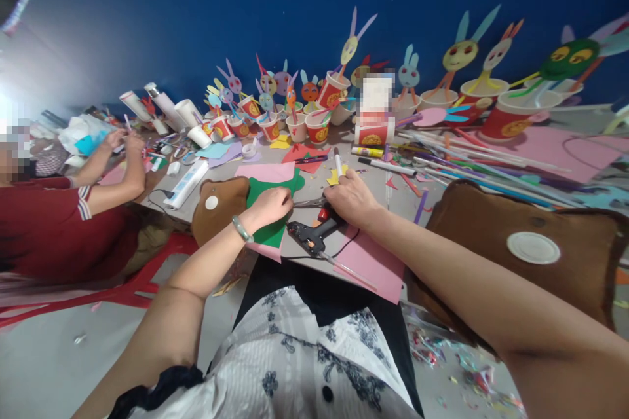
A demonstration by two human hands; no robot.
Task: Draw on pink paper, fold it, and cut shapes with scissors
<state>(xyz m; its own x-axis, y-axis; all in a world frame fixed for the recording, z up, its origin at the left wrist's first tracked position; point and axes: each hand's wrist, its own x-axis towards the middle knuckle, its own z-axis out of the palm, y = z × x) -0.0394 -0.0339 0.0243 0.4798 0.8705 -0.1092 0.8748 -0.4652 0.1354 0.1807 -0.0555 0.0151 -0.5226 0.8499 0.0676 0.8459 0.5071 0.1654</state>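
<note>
Pointing leftward from the right hand [354, 199], whose grip was closed around them, the scissors [309, 202] ran crosswise, tips beside the left hand [269, 207]. That hand lay over green paper [269, 234] on the surface [268, 155]; whether it pinched the sheet, I couldn't tell.

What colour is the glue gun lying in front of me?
Mostly black; the glue gun shows best in the head view.

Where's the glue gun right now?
Central in the head view, the glue gun lies on the table below the scissors, near the right hand.
</note>
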